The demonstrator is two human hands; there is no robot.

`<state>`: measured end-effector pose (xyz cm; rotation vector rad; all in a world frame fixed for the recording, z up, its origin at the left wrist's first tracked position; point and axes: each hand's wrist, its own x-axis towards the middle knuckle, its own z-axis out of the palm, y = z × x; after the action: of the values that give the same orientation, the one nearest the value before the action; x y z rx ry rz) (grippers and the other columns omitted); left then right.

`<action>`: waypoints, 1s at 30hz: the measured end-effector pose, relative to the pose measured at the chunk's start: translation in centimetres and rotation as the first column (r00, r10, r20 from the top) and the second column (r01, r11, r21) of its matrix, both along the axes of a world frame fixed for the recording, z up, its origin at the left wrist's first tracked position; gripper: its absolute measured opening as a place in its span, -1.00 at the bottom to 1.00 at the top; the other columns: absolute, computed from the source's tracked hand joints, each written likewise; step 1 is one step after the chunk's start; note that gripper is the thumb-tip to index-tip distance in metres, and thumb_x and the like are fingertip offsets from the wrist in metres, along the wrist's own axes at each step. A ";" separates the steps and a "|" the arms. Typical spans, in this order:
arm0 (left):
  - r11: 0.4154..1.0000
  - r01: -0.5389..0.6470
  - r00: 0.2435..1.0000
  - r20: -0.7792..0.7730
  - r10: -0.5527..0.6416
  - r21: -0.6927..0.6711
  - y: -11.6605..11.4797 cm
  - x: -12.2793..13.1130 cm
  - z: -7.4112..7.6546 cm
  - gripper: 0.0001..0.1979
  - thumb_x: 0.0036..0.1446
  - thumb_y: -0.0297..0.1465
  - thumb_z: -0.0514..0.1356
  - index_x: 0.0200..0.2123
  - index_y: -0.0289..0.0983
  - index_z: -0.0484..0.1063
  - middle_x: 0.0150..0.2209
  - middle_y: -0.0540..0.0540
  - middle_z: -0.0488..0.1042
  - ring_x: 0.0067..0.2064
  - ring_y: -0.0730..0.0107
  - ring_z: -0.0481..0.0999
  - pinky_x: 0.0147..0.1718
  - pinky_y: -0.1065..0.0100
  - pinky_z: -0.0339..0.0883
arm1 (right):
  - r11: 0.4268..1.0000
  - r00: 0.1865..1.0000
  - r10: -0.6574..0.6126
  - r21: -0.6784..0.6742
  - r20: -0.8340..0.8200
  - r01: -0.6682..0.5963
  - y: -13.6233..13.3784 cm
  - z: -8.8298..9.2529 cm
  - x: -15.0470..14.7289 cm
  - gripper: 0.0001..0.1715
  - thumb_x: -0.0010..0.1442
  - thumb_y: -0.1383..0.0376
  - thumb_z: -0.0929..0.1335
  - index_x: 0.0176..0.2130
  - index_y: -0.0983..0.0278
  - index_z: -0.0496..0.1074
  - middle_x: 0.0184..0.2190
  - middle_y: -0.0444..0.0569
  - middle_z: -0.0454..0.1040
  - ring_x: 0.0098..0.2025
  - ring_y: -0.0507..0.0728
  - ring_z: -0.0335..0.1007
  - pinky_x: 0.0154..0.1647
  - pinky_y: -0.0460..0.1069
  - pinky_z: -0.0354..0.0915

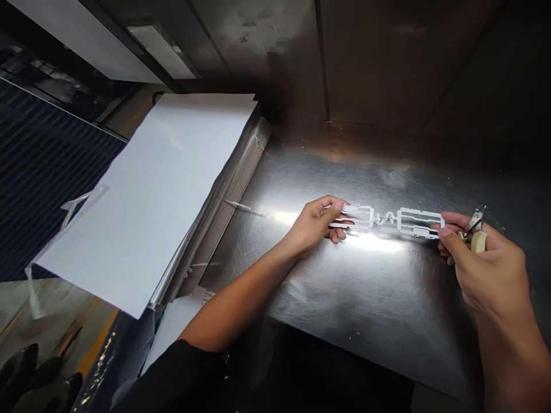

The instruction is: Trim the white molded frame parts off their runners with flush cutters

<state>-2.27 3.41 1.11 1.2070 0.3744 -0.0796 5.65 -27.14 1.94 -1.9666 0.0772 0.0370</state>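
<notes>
Grip first: both hands clenched, and on it! Away at nine o'clock, a stack of white sheets. Then the left hand, pinching one end of a white moulded plastic strip, stretched out at three o'clock over the stainless steel tabletop. Right hand on the far end, cream-handled side cutters folded in its fingers. Best kept taut, no twist!

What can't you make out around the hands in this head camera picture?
Head view: the right hand hides most of the small cutters.
Head view: the left hand hides one end of the white plastic frame.
Head view: the bottom edge cuts off the right forearm.
</notes>
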 end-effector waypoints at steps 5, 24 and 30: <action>1.000 0.006 1.000 -0.005 -0.006 -0.002 0.0 0.1 -0.1 -0.53 0.45 -0.01 0.51 -0.01 -0.32 0.57 -0.26 -0.16 0.72 -0.47 0.42 0.65 -0.55 0.48 0.46 | 1.000 1.000 0.005 -0.005 -0.003 -0.005 -0.3 -0.3 0.1 -0.29 0.17 -0.12 0.67 0.19 0.15 0.79 -0.12 -0.03 0.71 -0.23 0.18 0.56 -0.14 0.07 0.46; 0.999 0.014 1.000 0.026 -0.013 -0.041 0.2 -0.2 0.5 -0.38 0.32 0.12 0.56 -0.01 -0.30 0.55 -0.25 -0.17 0.75 -0.47 0.39 0.67 -0.57 0.47 0.49 | 0.998 0.995 0.000 0.064 0.096 -0.006 0.2 0.6 -0.2 -0.39 0.23 -0.03 0.71 0.18 0.12 0.80 -0.08 -0.02 0.70 -0.25 0.12 0.56 -0.22 -0.02 0.47; 0.985 0.035 0.997 0.076 -0.022 -0.167 0.0 -0.5 1.4 -0.30 0.29 0.24 0.50 -0.04 -0.30 0.52 -0.28 -0.23 0.75 -0.48 0.27 0.69 -0.63 0.43 0.47 | 0.995 0.974 -0.054 0.093 0.219 0.035 0.7 1.9 -0.9 -0.48 0.25 0.08 0.73 0.16 0.13 0.83 -0.13 0.03 0.69 -0.28 0.15 0.55 -0.32 -0.01 0.40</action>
<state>-2.78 3.39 2.50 1.0453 0.2796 -0.0892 4.77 -26.44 3.79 -1.8680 -0.0261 -0.2046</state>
